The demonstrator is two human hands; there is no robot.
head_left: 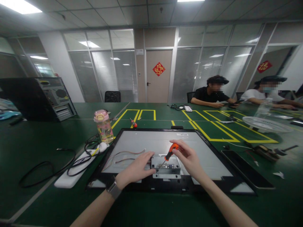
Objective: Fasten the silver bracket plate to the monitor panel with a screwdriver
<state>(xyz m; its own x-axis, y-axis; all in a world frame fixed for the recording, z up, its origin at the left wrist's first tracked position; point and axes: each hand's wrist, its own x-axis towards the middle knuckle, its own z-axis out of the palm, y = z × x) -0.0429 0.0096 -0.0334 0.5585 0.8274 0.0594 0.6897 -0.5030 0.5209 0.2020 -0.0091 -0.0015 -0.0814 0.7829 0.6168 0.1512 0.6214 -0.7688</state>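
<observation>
A flat display panel (200, 154) with a black frame lies face down in front of me, its grey back upward. On its lower middle sits a metal bracket (169, 171) with a row of ports. My left hand (136, 168) grips the bracket's left side between thumb and fingers. In my right hand (188, 156) is a screwdriver (170, 152) with an orange and black handle. Its shaft slants down to the left, and the tip is at the bracket's left end, close to my left thumb. Loose thin wires (123, 153) lie on the panel left of the bracket.
Left of the panel are a white power strip (71, 171) with black cables and a drink bottle (103, 126). A computer case (35, 99) stands farther left. A red-handled tool (133, 124) lies behind the panel, a black slab (247, 168) to its right. Two people sit at far right.
</observation>
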